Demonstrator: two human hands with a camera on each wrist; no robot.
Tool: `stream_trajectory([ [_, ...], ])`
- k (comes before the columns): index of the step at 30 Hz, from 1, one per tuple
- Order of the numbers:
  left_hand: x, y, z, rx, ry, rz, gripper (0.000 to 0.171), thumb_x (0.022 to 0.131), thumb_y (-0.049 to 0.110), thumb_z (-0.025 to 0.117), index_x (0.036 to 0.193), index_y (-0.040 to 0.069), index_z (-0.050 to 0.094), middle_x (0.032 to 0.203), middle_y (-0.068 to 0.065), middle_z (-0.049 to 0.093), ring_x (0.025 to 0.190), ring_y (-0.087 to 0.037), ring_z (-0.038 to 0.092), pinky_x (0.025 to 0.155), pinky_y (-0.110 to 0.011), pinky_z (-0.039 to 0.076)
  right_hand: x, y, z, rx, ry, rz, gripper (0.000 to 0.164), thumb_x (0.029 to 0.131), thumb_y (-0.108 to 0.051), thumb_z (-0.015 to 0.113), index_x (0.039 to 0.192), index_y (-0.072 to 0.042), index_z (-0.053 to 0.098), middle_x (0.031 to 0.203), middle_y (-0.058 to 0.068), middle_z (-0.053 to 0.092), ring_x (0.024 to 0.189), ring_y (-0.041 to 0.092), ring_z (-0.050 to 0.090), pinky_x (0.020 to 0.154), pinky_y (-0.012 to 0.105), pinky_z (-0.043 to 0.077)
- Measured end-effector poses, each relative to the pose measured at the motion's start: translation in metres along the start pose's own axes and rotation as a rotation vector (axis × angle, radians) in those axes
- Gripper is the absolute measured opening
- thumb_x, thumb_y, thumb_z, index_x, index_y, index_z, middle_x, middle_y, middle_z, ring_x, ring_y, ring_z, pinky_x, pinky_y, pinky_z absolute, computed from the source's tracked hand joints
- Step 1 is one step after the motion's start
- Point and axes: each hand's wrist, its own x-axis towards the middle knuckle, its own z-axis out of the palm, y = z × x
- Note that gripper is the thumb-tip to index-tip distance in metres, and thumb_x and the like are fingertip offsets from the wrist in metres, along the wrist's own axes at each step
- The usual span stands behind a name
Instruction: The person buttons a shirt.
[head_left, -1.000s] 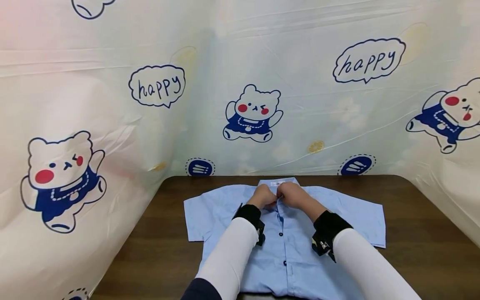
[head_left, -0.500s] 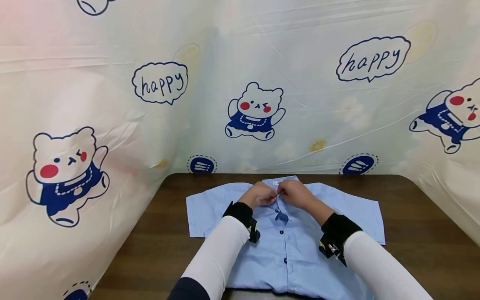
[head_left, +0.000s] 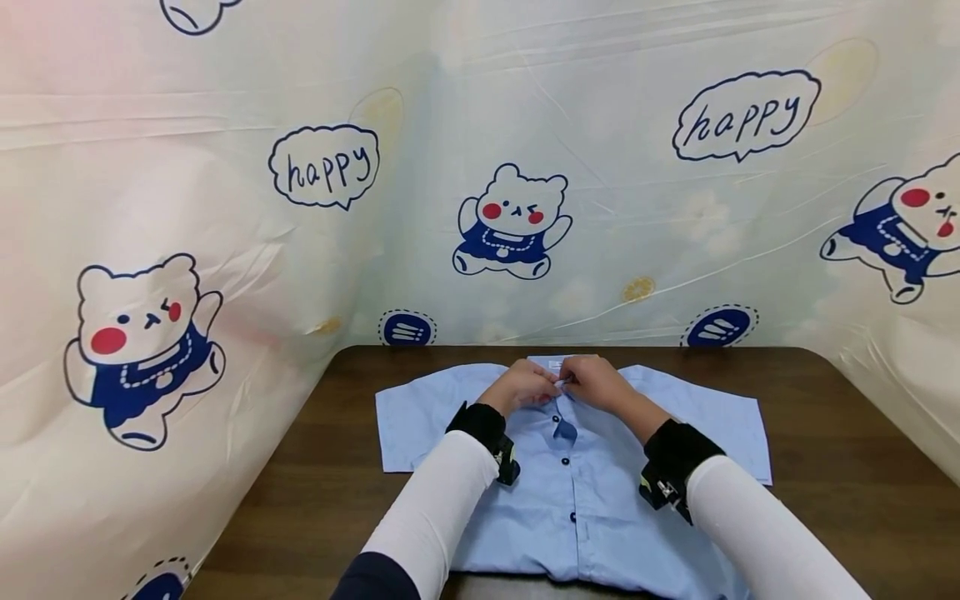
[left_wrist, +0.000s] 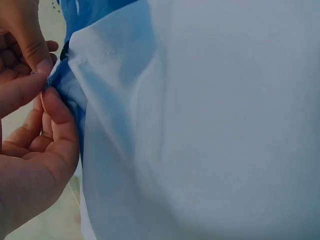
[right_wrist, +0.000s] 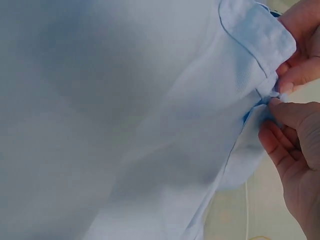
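Note:
A light blue short-sleeved shirt (head_left: 517, 517) lies front up on the table, collar (head_left: 542, 361) at the far end and dark buttons (head_left: 566, 461) down its placket. Close below the collar, my left hand (head_left: 521, 385) pinches the placket edge between thumb and index finger, as the left wrist view shows with the left hand (left_wrist: 37, 160) low in frame. Fingertip to fingertip with it, my right hand (head_left: 596, 383) pinches the other side of the cloth; in the right wrist view the right hand (right_wrist: 300, 155) holds the edge. A button there is mostly hidden by fingers.
The dark brown wooden table (head_left: 315, 500) extends on both sides of the shirt. Behind it hangs a pale curtain (head_left: 615, 167) printed with bears and the word "happy". The placket gapes slightly below the hands, between two buttons (head_left: 555, 418).
My left hand has turned and shifted so its fingers show from the side, and the right forearm moved slightly right. The placket gap became visible. Both hands kept to the spot below the collar.

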Motion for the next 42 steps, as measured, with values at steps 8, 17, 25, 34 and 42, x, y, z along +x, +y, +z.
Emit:
stream_trajectory([
  [8, 0.000, -0.003, 0.004, 0.060, 0.035, -0.010, 0.012, 0.087, -0.002, 0.068, 0.097, 0.001, 0.073, 0.086, -0.004, 0.063, 0.060, -0.013, 0.052, 0.057, -0.024, 0.047, -0.004, 0.004, -0.001, 0.037, -0.020, 0.029, 0.012, 0.082, 0.001, 0.073, 0.094, 0.001, 0.072, 0.088, 0.009, 0.065, 0.083, 0.025, 0.064, 0.076, 0.039, 0.055],
  [17, -0.003, -0.003, 0.010, 0.226, 0.008, 0.033, 0.021, 0.084, 0.000, 0.071, 0.069, 0.009, 0.060, 0.064, 0.001, 0.048, 0.054, -0.012, 0.045, 0.052, -0.023, 0.040, -0.005, 0.010, 0.006, 0.040, -0.030, 0.027, 0.007, 0.083, 0.002, 0.069, 0.087, -0.003, 0.069, 0.081, 0.003, 0.062, 0.077, 0.019, 0.059, 0.074, 0.037, 0.053],
  [25, -0.003, -0.006, 0.014, 0.341, 0.056, 0.136, 0.007, 0.081, 0.000, 0.075, 0.088, 0.000, 0.073, 0.077, 0.001, 0.058, 0.062, -0.010, 0.049, 0.055, -0.022, 0.041, -0.003, 0.005, 0.007, -0.017, -0.058, 0.017, 0.006, 0.085, 0.002, 0.067, 0.090, -0.001, 0.070, 0.083, 0.006, 0.062, 0.080, 0.021, 0.059, 0.074, 0.038, 0.052],
  [34, -0.006, -0.006, 0.014, 0.486, 0.105, 0.245, 0.015, 0.075, 0.003, 0.081, 0.083, 0.004, 0.068, 0.078, 0.001, 0.060, 0.072, -0.012, 0.053, 0.065, -0.024, 0.045, -0.005, 0.004, 0.011, -0.020, -0.051, -0.027, 0.012, 0.085, 0.004, 0.061, 0.089, 0.003, 0.072, 0.076, 0.005, 0.056, 0.073, 0.020, 0.052, 0.068, 0.033, 0.046],
  [42, -0.008, -0.008, 0.016, 0.555, 0.166, 0.253, 0.016, 0.074, 0.005, 0.084, 0.081, 0.006, 0.070, 0.078, 0.001, 0.062, 0.071, -0.012, 0.055, 0.066, -0.026, 0.048, -0.006, 0.003, 0.014, -0.018, -0.042, -0.031, 0.010, 0.084, 0.005, 0.062, 0.085, 0.003, 0.071, 0.075, 0.005, 0.055, 0.072, 0.020, 0.051, 0.069, 0.035, 0.046],
])
